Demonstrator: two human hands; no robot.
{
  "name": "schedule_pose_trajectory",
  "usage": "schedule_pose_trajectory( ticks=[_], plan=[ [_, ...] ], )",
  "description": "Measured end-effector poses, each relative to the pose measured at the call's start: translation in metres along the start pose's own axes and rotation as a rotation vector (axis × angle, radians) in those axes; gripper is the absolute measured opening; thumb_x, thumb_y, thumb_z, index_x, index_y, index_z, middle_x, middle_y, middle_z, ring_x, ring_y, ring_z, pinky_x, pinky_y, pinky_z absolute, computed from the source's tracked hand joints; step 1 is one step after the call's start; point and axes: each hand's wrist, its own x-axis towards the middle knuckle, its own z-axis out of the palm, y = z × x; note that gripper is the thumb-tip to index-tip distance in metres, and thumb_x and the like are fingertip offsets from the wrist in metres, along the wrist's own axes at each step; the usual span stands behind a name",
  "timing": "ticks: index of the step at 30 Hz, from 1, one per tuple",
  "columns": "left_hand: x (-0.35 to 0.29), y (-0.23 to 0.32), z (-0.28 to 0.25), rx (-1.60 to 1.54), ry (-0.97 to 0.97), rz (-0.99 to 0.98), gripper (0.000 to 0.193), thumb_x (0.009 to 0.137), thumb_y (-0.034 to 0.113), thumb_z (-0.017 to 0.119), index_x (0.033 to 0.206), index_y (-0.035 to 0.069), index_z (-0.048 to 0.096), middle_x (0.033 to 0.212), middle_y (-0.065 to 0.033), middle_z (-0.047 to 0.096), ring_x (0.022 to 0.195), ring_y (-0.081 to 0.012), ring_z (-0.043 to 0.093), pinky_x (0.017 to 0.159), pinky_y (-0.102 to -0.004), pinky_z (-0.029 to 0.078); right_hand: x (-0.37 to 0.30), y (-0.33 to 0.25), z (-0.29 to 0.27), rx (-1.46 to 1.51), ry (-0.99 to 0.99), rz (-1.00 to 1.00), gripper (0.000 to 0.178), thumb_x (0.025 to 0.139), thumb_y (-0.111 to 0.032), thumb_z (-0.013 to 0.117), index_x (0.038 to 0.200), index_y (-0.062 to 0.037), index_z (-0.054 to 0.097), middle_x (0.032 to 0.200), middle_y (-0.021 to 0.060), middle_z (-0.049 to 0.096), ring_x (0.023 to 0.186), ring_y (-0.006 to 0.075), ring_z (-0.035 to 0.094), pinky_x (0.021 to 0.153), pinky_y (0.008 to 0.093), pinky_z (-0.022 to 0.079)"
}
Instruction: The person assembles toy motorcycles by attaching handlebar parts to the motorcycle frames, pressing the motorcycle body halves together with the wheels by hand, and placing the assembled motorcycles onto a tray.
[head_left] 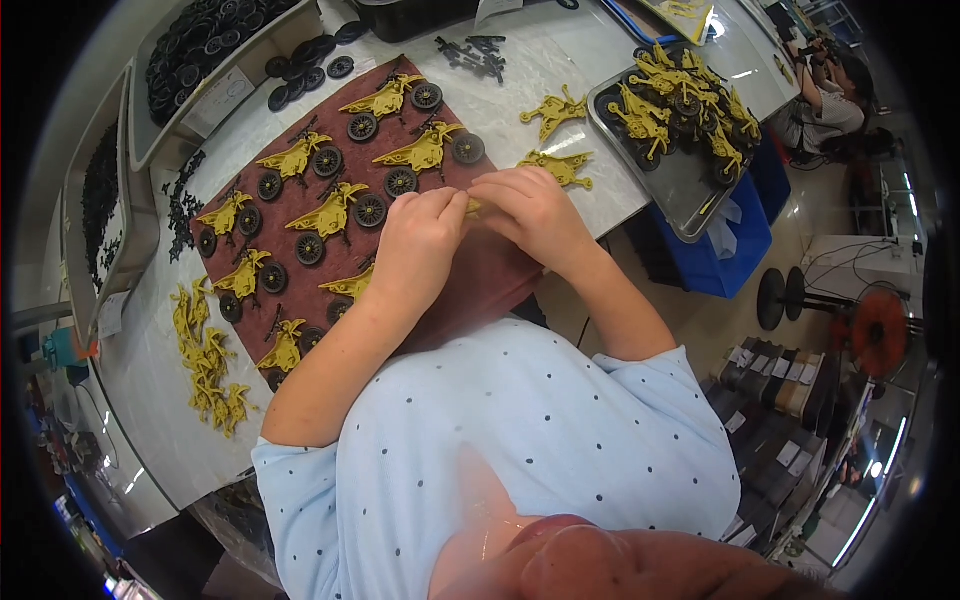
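table (545,60): pale and glossy, stretching ahead of the hands and around to the left.
cloth (505,265): maroon, spread under the hands and well out to the left.
rows on the cloth: yellow motorbike-like bodies (327,210), set beside black spoked wheels (369,210), left of and beyond the hands.
yellow heap (210,365): loose parts on bare tabletop, far left of the hands.
grey bin (255,70): full of black wheels, beyond the hands to the left.
tray (655,188): dark, piled with yellow and black parts, beyond the right hand.
room: blue bin (755,240) below the tray, orange fan (880,330) far right, seated co-worker (825,110) farther off.
left forearm (345,370): slanting forward and inward, wrist nearly straight.
right forearm (625,300): slanting in toward the left hand.
left hand (428,235): fingers bent, tips pinched on a small yellow piece (473,207).
right hand (535,215): fingers curled, tips closed on the same piece, almost meeting the left fingertips.
yellow piece: between both hands, above the cloth, mostly hidden by fingers.
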Motion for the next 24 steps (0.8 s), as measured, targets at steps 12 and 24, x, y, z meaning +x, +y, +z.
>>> schedule_pose_trajectory(
  ticks=[12, 24],
  plan=[
    [-0.007, 0.016, -0.016, 0.026, 0.071, 0.216, 0.032, 0.069, 0.003, 0.074, 0.099, -0.001, 0.063, 0.091, -0.0079, 0.065, 0.084, -0.0224, 0.062, 0.078, -0.0369, 0.046, 0.003, -0.025, -0.027, -0.043, -0.088, -0.030, 0.023, 0.065, -0.005, 0.071, 0.087, -0.0063, 0.066, 0.094, 0.0043, 0.067, 0.088, 0.0214, 0.061, 0.078, 0.0339, 0.043],
    [-0.020, 0.025, -0.038, -0.344, 0.154, -0.014, 0.032, 0.067, 0.001, 0.074, 0.099, 0.003, 0.066, 0.097, -0.0085, 0.067, 0.079, -0.0253, 0.061, 0.080, -0.0336, 0.049, -0.007, -0.037, -0.036, 0.731, -0.064, 0.299, 0.042, 0.076, -0.011, 0.077, 0.112, -0.0004, 0.060, 0.112, 0.0106, 0.060, 0.093, 0.0156, 0.062, 0.083, 0.0294, 0.051]
  ],
)
